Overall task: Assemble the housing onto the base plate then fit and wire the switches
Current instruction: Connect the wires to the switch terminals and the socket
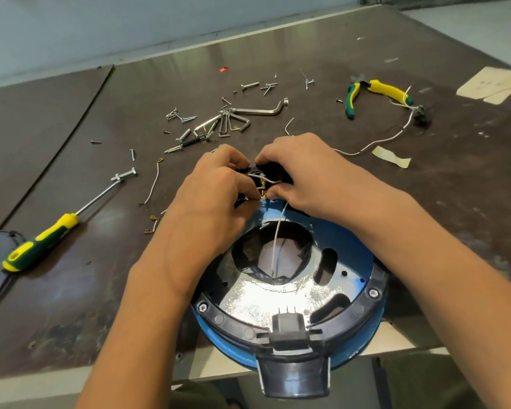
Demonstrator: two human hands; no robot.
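left hand [219, 187]: fingers curled, pinching the gold wire tip [264, 195] | right hand [303, 172]: gripping the black switch [270, 172] | switch: on the far rim of the blue housing [356, 249], near the table [440, 187] edge | 1 white wire [278, 240]: hangs into the round hole | screwdriver [42, 240]: lies on the left

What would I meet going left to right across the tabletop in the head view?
Yellow-and-green-handled screwdriver → cluster of silver metal hex keys → yellow-and-green-handled pliers → cream paper sheet.
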